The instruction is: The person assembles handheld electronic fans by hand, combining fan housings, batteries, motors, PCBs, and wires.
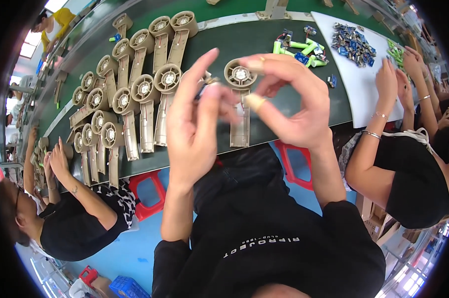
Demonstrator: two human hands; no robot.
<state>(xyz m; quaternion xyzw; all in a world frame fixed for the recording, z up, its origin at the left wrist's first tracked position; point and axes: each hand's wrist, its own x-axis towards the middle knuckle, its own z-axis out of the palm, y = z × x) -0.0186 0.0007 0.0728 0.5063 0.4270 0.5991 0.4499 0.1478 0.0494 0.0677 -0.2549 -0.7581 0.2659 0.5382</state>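
My left hand (190, 134) is raised above the bench edge, its index finger stretched up and its other fingers curled and blurred. A small dark-blue piece (202, 91) shows between the thumb and the fingers; its kind is too blurred to tell. My right hand (296, 107) hovers to the right with thumb and index finger apart in a C shape, nothing seen between them. Pale finger covers sit on those two tips. Between and beyond my hands lies a beige handheld-fan housing half (240, 121), with a round fan (241, 73) in its head and its handle pointing at me.
Several similar fan housings (126, 107) lie in rows on the dark green bench (224, 42) at left. Green battery cells with small boards (309, 49) are piled at far right, beside a white board (351, 89) bearing blue circuit boards (353, 43). Co-workers sit on both sides.
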